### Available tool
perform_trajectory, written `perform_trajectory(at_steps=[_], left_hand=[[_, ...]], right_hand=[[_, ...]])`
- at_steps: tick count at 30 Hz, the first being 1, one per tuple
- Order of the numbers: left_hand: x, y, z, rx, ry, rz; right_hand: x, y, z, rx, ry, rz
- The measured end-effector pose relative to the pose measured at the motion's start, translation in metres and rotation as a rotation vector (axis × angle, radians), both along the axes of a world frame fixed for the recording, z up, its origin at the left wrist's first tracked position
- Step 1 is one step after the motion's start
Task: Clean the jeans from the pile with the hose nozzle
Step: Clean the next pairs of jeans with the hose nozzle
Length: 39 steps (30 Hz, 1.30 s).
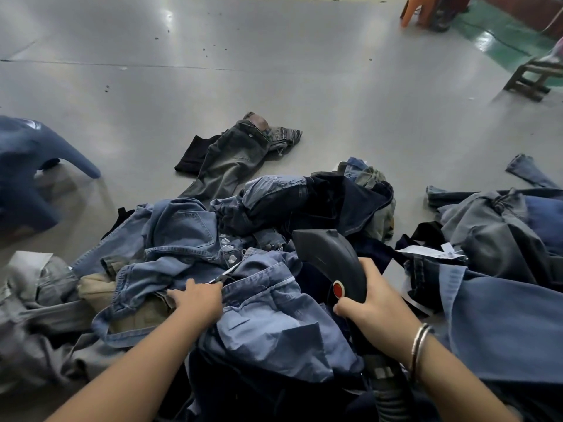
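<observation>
A pile of jeans in light and dark blue covers the floor in front of me. On top lies a light blue pair. My left hand grips its fabric near the waistband, fingers curled into the cloth. My right hand holds the dark grey hose nozzle by its handle, thumb beside a red button. The nozzle head points away from me over the pile. Its ribbed hose runs down under my right wrist.
A grey pair of jeans lies alone on the grey floor beyond the pile. More denim is heaped at the right. A blue plastic stool stands left; a wooden stool and an orange stool stand far right.
</observation>
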<state>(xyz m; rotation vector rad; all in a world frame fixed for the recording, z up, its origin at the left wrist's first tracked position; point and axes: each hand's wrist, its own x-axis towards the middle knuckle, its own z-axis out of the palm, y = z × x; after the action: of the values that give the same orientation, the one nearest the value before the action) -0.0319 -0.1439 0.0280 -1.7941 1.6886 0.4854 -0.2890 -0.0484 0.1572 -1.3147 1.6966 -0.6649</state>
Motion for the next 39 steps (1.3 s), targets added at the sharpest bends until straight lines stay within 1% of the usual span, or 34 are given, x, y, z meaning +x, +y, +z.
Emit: perform_trajectory(at_steps=[1, 2, 3, 4, 5, 6, 7, 8, 9, 10, 13, 15, 16, 19, 20, 21, 24, 27, 29, 32, 36, 39], left_hand=[[-0.007, -0.001, 0.002, 0.061, -0.073, -0.03], [-0.015, -0.005, 0.006, 0.089, -0.109, -0.046], [-0.021, -0.011, 0.012, 0.048, -0.106, -0.06], [-0.025, -0.019, 0.016, -0.063, -0.07, -0.08], [-0.027, -0.026, 0.016, -0.22, -0.002, -0.111], [-0.028, -0.03, 0.012, -0.347, 0.112, -0.135], [-0.03, -0.032, 0.004, -0.381, 0.283, -0.122], [-0.031, -0.03, -0.004, -0.306, 0.456, -0.066], [-0.033, -0.027, -0.012, -0.177, 0.553, -0.015], [-0.035, -0.023, -0.019, -0.08, 0.574, 0.009], [-0.044, -0.018, -0.034, 0.044, 0.527, 0.026], [-0.051, -0.017, -0.035, 0.168, 0.622, 0.06], [-0.053, -0.018, -0.032, 0.223, 0.714, 0.134], [-0.051, -0.02, -0.015, 0.384, 1.112, 0.506], [-0.048, -0.019, -0.007, 0.44, 1.215, 0.586], [-0.044, -0.018, 0.001, 0.491, 1.287, 0.622], [-0.036, -0.011, 0.022, 0.569, 1.419, 0.605], [-0.026, -0.006, 0.035, 0.555, 1.552, 0.659], [-0.021, -0.005, 0.042, 0.55, 1.612, 0.68], [-0.021, 0.0, 0.05, 0.588, 1.634, 0.645], [-0.03, 0.011, 0.052, 0.722, 1.626, 0.603], [-0.033, 0.01, 0.055, 0.677, 1.625, 0.602]], right_hand=[[-0.001, 0.0, -0.002, 0.019, 0.005, 0.002], [-0.003, -0.001, -0.004, 0.036, 0.009, 0.003], [-0.004, -0.001, -0.006, 0.05, 0.012, 0.001], [-0.005, -0.001, -0.008, 0.058, 0.013, -0.003], [-0.006, 0.0, -0.009, 0.061, 0.011, -0.008], [-0.006, 0.0, -0.009, 0.057, 0.007, -0.012], [-0.006, 0.001, -0.009, 0.049, 0.003, -0.013], [-0.006, 0.001, -0.009, 0.04, 0.001, -0.013], [-0.006, 0.001, -0.008, 0.034, -0.001, -0.014], [-0.006, 0.001, -0.007, 0.03, -0.004, -0.016], [-0.006, -0.001, -0.005, 0.011, -0.012, -0.014], [-0.007, -0.001, -0.003, 0.006, -0.01, -0.01], [-0.008, -0.001, -0.002, 0.004, -0.01, -0.008], [-0.013, 0.002, 0.003, -0.016, -0.021, -0.027], [-0.016, 0.003, 0.005, -0.032, -0.026, -0.041], [-0.019, 0.004, 0.006, -0.046, -0.026, -0.049], [-0.021, 0.007, 0.009, -0.043, -0.036, -0.013], [-0.014, 0.013, 0.007, -0.005, -0.025, 0.084], [-0.008, 0.016, 0.002, 0.006, 0.013, 0.151], [-0.001, 0.015, -0.002, 0.015, 0.029, 0.19], [0.004, 0.002, 0.0, -0.063, -0.003, 0.11], [-0.002, -0.006, 0.008, -0.062, -0.042, 0.04]])
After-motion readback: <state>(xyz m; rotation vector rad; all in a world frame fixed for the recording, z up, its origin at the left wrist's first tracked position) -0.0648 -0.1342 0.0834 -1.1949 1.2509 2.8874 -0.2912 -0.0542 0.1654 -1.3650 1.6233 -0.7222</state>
